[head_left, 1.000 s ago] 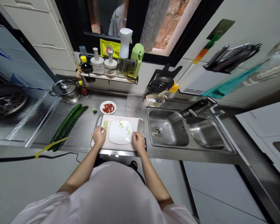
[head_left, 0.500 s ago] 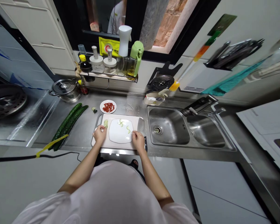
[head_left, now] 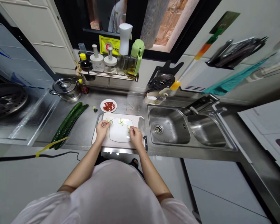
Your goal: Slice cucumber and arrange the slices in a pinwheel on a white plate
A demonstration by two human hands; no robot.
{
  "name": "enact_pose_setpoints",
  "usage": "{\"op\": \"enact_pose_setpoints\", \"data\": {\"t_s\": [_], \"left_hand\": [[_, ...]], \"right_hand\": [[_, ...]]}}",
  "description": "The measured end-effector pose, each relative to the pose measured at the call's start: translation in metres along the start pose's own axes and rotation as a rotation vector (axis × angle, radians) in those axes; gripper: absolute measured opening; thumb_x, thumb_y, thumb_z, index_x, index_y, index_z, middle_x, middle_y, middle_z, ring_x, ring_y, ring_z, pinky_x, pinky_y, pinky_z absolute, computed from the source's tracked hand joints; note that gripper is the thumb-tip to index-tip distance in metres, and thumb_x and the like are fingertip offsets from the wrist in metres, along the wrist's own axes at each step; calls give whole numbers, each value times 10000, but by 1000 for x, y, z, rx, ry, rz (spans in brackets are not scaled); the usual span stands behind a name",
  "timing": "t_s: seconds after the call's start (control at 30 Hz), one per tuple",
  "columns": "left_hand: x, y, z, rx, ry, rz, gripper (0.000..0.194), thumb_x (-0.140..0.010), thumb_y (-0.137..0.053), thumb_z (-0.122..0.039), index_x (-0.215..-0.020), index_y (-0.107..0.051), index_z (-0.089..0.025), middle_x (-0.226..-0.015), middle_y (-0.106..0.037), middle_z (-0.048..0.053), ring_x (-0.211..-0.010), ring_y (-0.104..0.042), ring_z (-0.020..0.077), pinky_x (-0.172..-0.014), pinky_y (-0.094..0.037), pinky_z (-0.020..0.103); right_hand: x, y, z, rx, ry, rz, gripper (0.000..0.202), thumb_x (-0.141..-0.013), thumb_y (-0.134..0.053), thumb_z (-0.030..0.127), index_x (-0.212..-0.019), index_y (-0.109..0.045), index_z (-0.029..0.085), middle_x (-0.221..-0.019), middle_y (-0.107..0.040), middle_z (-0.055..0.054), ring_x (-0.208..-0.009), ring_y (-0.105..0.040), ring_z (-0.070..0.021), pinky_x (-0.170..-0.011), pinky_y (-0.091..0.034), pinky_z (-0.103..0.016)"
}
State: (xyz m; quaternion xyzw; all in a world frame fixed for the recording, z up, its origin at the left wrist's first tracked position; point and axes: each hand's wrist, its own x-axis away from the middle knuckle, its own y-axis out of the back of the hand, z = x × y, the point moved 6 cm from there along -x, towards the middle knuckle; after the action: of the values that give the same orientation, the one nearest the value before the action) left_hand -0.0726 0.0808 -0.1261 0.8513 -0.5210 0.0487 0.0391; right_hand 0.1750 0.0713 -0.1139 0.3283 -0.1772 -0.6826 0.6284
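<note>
A white square plate (head_left: 119, 132) lies on a pale cutting board (head_left: 107, 143), with several thin cucumber slices (head_left: 121, 122) near its upper edge. My left hand (head_left: 102, 130) is at the plate's left side, its fingertips pinching a round cucumber slice (head_left: 110, 122). More slices are partly hidden behind those fingers. At the plate's right edge is my right hand (head_left: 135, 136), fingers closed beside another cucumber slice (head_left: 128, 126); whether it grips that slice is too small to tell. A knife (head_left: 145, 143) lies by the board's right edge.
Two whole cucumbers (head_left: 71, 123) lie left of the board. Behind it stands a small plate of chopped red pieces (head_left: 109, 106), near cucumber scraps (head_left: 95, 109). A double sink (head_left: 169, 124) is to the right, a lidded pot (head_left: 65, 89) at the back left.
My left hand has moved up and slightly right, lifting a slice from the row toward the plate. My right hand has shifted slightly up and left over the plate's edge.
</note>
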Motion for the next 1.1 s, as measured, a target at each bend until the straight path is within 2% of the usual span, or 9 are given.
{"op": "enact_pose_setpoints", "data": {"t_s": [0.2,0.4,0.7,0.9,1.1], "left_hand": [[13,-9,-30,129,41,49,285,-590,-756,-317,-749,-577,-162,-682,-579,-14,-634,-544,83,-652,-430,210],[22,-14,-49,155,34,95,307,-587,-764,-335,-762,-575,-167,-696,-595,-3,-638,-551,96,-641,-432,221],[35,-20,-70,171,-31,124,287,-601,-761,-338,-760,-589,-173,-754,-609,9,-684,-566,109,-694,-441,245],[41,-25,-80,125,-96,165,249,-639,-744,-339,-760,-602,-175,-763,-591,10,-683,-540,106,-689,-436,240],[41,-28,-76,152,-52,195,285,-643,-742,-370,-807,-608,-179,-787,-620,18,-673,-545,105,-654,-427,226]], "right_hand": [[-16,8,34,-49,68,-11,268,-887,-447,305,-989,-667,191,-804,-632,-51,-782,-560,-187,-763,-431,-296],[-29,19,75,-117,161,-9,235,-891,-469,308,-979,-659,200,-763,-585,-29,-787,-543,-176,-782,-424,-298],[-39,29,120,-185,236,13,202,-885,-512,335,-998,-646,236,-956,-592,-49,-960,-504,-204,-887,-401,-354],[-43,27,133,-148,304,73,166,-871,-544,341,-946,-653,242,-996,-558,-54,-1022,-466,-222,-922,-387,-373],[-46,26,127,-200,275,87,141,-870,-537,314,-821,-638,228,-982,-572,-44,-1013,-475,-209,-935,-372,-378]]}}
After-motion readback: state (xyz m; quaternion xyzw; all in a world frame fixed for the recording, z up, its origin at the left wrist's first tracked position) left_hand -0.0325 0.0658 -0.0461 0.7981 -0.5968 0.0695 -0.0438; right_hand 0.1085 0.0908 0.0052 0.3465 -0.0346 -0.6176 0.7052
